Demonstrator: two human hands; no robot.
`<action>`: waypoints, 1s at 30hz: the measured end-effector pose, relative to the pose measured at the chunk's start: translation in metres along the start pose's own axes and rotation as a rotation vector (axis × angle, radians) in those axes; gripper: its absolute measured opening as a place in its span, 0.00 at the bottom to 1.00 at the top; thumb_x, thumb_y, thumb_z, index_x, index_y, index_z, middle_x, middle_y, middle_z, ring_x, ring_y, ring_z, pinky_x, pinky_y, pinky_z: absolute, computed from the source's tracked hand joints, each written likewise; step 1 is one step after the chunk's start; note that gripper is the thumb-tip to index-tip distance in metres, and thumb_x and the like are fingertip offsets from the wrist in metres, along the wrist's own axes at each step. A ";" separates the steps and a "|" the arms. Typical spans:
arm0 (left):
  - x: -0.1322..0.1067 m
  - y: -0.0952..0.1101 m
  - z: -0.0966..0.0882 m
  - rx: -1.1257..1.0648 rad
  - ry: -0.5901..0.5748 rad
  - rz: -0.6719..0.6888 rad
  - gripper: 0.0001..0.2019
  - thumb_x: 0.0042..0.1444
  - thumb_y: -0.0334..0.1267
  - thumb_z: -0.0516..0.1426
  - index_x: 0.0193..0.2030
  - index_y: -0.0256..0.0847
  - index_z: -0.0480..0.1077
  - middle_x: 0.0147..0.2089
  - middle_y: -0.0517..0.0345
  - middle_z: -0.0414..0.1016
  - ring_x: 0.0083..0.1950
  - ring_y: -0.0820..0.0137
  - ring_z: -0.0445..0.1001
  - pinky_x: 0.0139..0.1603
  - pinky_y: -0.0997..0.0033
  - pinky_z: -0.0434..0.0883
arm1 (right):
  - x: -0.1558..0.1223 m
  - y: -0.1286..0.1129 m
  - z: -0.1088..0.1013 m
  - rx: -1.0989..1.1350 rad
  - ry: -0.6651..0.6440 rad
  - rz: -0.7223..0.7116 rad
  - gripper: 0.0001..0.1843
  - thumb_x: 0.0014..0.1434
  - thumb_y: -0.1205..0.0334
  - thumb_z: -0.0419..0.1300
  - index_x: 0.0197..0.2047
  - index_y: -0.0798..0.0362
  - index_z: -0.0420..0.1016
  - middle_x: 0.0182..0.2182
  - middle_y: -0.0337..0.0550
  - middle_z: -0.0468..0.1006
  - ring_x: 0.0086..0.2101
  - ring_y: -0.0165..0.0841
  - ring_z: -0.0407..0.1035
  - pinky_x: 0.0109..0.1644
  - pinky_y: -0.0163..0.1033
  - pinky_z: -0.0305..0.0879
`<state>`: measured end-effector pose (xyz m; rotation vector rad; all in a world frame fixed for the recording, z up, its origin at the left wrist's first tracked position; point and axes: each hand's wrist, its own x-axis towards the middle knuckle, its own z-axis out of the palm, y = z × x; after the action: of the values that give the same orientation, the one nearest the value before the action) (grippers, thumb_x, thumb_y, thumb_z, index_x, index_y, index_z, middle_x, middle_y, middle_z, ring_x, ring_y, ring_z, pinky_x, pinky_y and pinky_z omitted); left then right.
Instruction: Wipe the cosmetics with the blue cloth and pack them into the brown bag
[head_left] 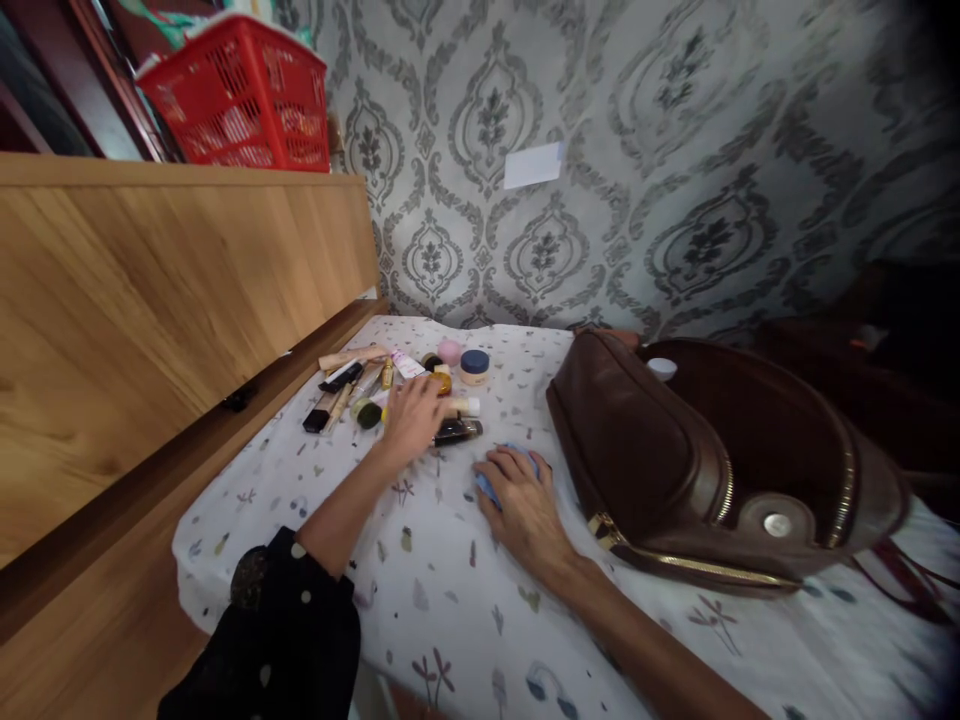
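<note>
My left hand [413,416] reaches over a cluster of cosmetics, its fingers stretched out and slightly bent, partly hiding what lies under them. Close to its fingertips are a white-capped tube [469,407], a dark glossy case [459,432] and an amber jar [441,383]. Farther left lie a black tube [341,377] and a small gold bottle [387,374]. A jar with a dark blue lid [474,364] stands behind, beside a pink round thing [449,351]. My right hand [519,495] presses a crumpled blue cloth [489,487] onto the patterned cover, its fingers bent over it.
A brown leather bag [630,440] lies unzipped on the right, with a white round lid [662,369] at its opening. Wooden furniture [180,300] borders the left side, with a red basket [247,95] on top. A wallpapered wall [487,230] rises behind the printed cover [450,580].
</note>
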<state>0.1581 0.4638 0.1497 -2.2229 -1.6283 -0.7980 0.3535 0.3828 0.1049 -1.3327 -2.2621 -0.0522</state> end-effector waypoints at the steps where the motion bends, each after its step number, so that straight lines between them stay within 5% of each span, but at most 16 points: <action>1: 0.004 -0.012 -0.005 0.030 0.008 -0.080 0.12 0.68 0.42 0.51 0.51 0.42 0.71 0.51 0.43 0.74 0.56 0.50 0.68 0.58 0.48 0.64 | 0.000 0.000 -0.001 0.003 -0.010 0.002 0.14 0.63 0.68 0.56 0.49 0.52 0.78 0.51 0.50 0.78 0.58 0.46 0.65 0.66 0.57 0.50; 5: 0.010 -0.057 -0.019 0.157 -0.157 -0.493 0.20 0.66 0.44 0.52 0.60 0.37 0.67 0.59 0.32 0.70 0.62 0.41 0.67 0.58 0.41 0.63 | 0.001 -0.001 -0.004 0.020 -0.030 0.017 0.14 0.64 0.67 0.54 0.49 0.52 0.78 0.52 0.51 0.78 0.58 0.46 0.65 0.67 0.58 0.49; 7: 0.008 -0.071 -0.019 0.165 -0.233 -0.586 0.23 0.65 0.47 0.53 0.62 0.35 0.66 0.58 0.29 0.71 0.60 0.40 0.69 0.57 0.40 0.64 | 0.001 -0.001 -0.004 0.032 -0.043 0.017 0.14 0.64 0.67 0.54 0.49 0.53 0.78 0.52 0.51 0.78 0.59 0.46 0.64 0.67 0.58 0.48; 13: 0.008 -0.077 -0.016 0.137 -0.230 -0.561 0.20 0.63 0.52 0.55 0.55 0.43 0.73 0.58 0.39 0.72 0.59 0.46 0.71 0.56 0.49 0.68 | 0.000 0.001 -0.005 0.042 -0.032 -0.011 0.14 0.65 0.67 0.54 0.49 0.52 0.78 0.52 0.52 0.78 0.58 0.46 0.64 0.67 0.58 0.49; 17: 0.013 -0.089 -0.030 0.115 -0.159 -0.607 0.21 0.68 0.52 0.47 0.57 0.46 0.72 0.53 0.45 0.77 0.55 0.51 0.75 0.51 0.56 0.71 | 0.000 0.003 -0.005 0.035 -0.038 -0.023 0.14 0.64 0.67 0.55 0.50 0.51 0.78 0.53 0.51 0.78 0.58 0.46 0.65 0.66 0.58 0.49; 21: 0.007 -0.114 -0.041 0.165 -0.078 -0.734 0.22 0.68 0.46 0.46 0.64 0.39 0.65 0.61 0.37 0.71 0.64 0.47 0.68 0.57 0.51 0.68 | 0.000 0.003 -0.004 0.049 -0.056 -0.004 0.13 0.64 0.67 0.57 0.50 0.52 0.78 0.53 0.51 0.78 0.58 0.46 0.65 0.66 0.58 0.49; 24: -0.002 -0.128 -0.036 0.161 -0.118 -0.789 0.25 0.66 0.49 0.50 0.64 0.37 0.67 0.64 0.33 0.68 0.64 0.43 0.67 0.56 0.47 0.69 | 0.000 0.003 -0.004 0.050 -0.052 -0.009 0.14 0.64 0.67 0.57 0.50 0.52 0.77 0.53 0.51 0.78 0.58 0.46 0.65 0.66 0.58 0.48; 30: -0.002 -0.136 -0.024 0.086 -0.189 -0.745 0.16 0.64 0.48 0.53 0.51 0.46 0.77 0.59 0.45 0.75 0.56 0.50 0.75 0.52 0.55 0.72 | 0.000 0.005 -0.002 0.049 -0.047 -0.013 0.14 0.63 0.68 0.57 0.50 0.52 0.78 0.52 0.50 0.78 0.58 0.47 0.65 0.66 0.58 0.47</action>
<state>0.0238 0.4949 0.1548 -1.6470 -2.5776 -0.6580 0.3581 0.3848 0.1061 -1.3061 -2.2960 0.0303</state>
